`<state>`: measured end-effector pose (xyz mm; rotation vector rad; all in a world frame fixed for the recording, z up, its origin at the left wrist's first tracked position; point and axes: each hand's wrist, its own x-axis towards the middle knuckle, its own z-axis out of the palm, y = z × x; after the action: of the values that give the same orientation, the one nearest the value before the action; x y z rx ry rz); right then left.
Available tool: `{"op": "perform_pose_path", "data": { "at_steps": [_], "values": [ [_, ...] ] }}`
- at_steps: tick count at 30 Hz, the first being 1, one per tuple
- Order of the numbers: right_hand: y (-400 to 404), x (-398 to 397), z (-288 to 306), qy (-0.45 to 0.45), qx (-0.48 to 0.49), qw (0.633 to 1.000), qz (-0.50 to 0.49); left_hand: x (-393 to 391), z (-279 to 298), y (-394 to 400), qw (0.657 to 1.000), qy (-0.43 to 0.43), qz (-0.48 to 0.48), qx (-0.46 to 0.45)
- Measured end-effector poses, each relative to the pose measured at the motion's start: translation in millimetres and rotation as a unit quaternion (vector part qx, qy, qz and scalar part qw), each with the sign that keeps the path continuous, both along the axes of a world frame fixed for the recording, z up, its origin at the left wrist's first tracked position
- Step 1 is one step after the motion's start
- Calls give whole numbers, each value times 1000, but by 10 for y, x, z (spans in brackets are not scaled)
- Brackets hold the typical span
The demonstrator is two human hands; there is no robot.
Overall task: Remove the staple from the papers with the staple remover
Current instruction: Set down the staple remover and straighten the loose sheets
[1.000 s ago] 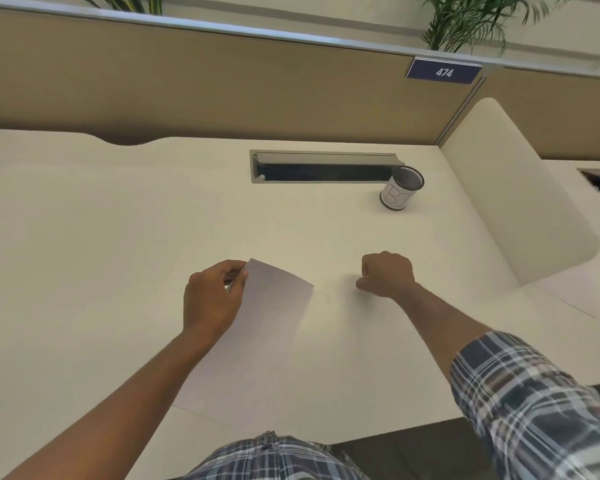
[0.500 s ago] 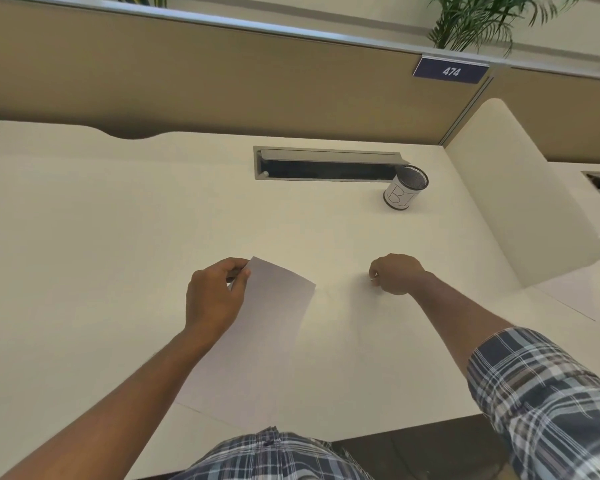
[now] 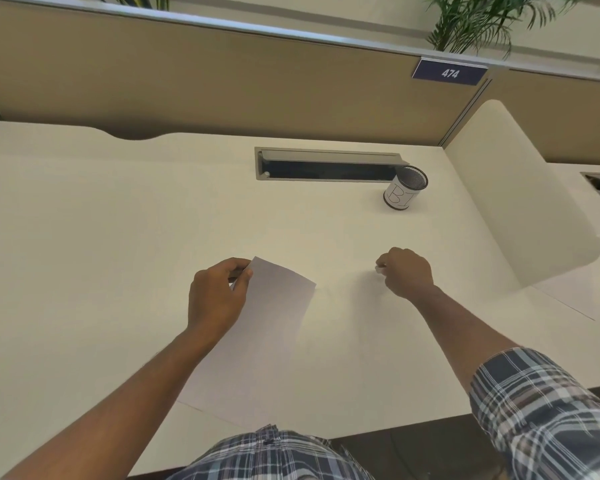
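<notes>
The white papers lie slanted on the desk in front of me. My left hand is at their far left corner and grips a dark grey staple remover between thumb and fingers, most of it hidden by the hand. My right hand hovers curled to the right of the papers, apart from them. Its fingertips pinch a tiny pale bit that looks like the staple.
A mesh pen cup wrapped in white paper stands at the back right, next to a cable slot in the cream desk. A curved divider rises on the right, a tan partition behind.
My right hand has moved right and slightly away from the papers, turning so its fingertips show. The left hand and papers have kept their place.
</notes>
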<state>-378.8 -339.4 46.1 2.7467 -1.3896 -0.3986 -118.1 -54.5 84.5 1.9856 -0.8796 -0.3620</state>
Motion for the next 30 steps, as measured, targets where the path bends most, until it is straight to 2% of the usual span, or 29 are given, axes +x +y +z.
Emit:
{"op": "perform_pose_path", "data": {
  "at_steps": [8, 11, 13, 19, 30],
  "values": [
    [6, -122, -99, -73, 63, 986, -133, 13, 7, -7, 1000, -12, 1, 1],
    [-33, -196, -180, -143, 75, 956, -243, 34, 0, -1, 1000, -11, 3, 2],
    [-74, -259, -249, -188, 94, 937, -279, 39, -6, 0, 1000, -9, 3, 3],
    [29, -272, -375, -193, 77, 945, -253, 22, 1, -39, 1000, -3, 1, 3],
    [292, -220, -498, -188, -7, 937, -294, 57, 22, -43, 1000, -1, 5, 1]
  ]
}}
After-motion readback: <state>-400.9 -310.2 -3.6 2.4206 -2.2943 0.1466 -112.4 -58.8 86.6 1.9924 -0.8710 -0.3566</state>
